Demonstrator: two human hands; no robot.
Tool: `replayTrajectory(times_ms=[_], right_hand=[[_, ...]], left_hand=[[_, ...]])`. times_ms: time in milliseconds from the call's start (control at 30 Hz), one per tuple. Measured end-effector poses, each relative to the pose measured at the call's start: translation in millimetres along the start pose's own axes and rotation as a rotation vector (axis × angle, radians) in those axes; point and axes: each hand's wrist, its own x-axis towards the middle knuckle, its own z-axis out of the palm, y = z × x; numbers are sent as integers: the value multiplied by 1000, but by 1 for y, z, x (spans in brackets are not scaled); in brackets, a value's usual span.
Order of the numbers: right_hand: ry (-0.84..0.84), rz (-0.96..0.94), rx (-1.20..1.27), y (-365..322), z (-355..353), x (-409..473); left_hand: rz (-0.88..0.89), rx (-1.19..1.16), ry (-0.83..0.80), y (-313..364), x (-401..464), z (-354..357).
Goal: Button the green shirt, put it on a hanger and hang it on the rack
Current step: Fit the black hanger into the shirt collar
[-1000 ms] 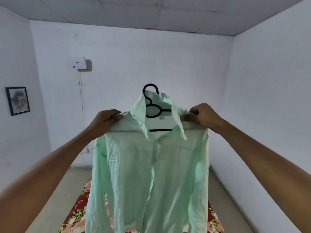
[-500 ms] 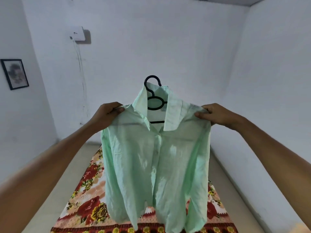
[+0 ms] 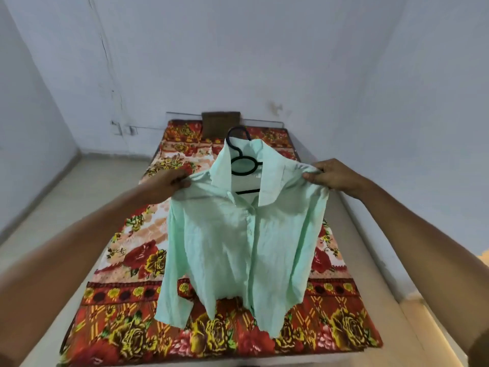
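Observation:
The pale green shirt (image 3: 238,242) hangs buttoned on a black hanger (image 3: 242,165), held up in the air over the bed. The hanger's hook sticks out above the collar. My left hand (image 3: 166,182) grips the shirt's left shoulder. My right hand (image 3: 330,174) pinches the right shoulder. Both sleeves dangle at the sides, and the hem hangs just above the bedspread. No rack is in view.
Below the shirt lies a bed with a red floral bedspread (image 3: 127,327) and a brown pillow (image 3: 221,123) at its far end. White walls close in behind and on the right. Bare beige floor (image 3: 79,197) runs along the bed's left side.
My view has tilted downward, so the bed fills the lower frame and the ceiling is gone. The shirt stays held by both shoulders, now lower over the bed.

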Motion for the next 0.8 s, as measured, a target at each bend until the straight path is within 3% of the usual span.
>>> replayTrajectory(times_ms=[467, 667, 800], right_hand=[[-304, 252, -162, 202, 147, 259], [-294, 327, -189, 289, 231, 358], [-244, 368, -181, 340, 281, 419]], left_hand=[[-470, -63, -112, -175, 143, 198], [-626, -57, -137, -252, 202, 294], [-640, -66, -93, -316, 246, 352]])
